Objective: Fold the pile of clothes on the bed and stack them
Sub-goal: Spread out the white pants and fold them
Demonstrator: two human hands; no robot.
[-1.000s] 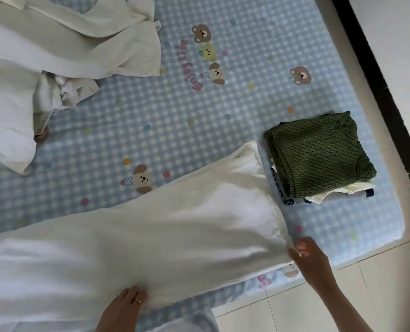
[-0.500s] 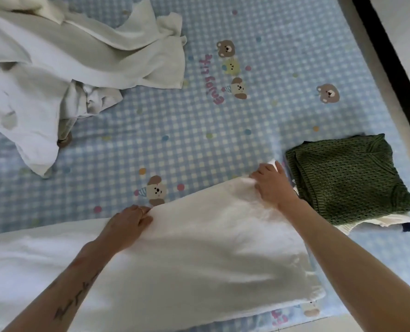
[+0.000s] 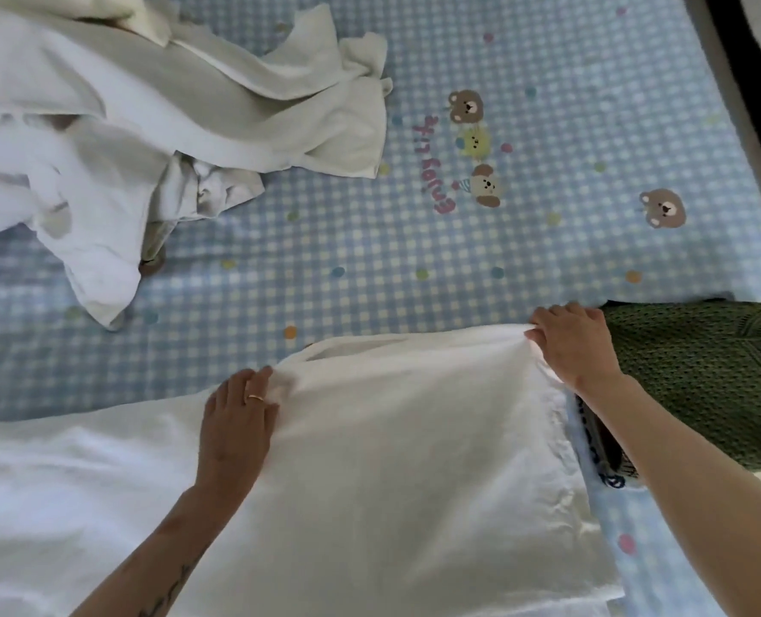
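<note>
White garment (image 3: 392, 460) lengthwise left-to-right

Both forearms reach up toward twelve o'clock, the left hand (image 3: 236, 418), a ring on one finger, and the right hand (image 3: 570, 345) each with fingers curled, pinching white fabric.

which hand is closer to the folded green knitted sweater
Right. The right hand pinches the white cloth right beside the folded green knitted sweater; the left hand grips the cloth farther left.

Smooth matt white cloth garment (image 3: 392, 460), chunky green knit sweater (image 3: 703, 376), fleecy checked blanket (image 3: 414, 260)
</note>
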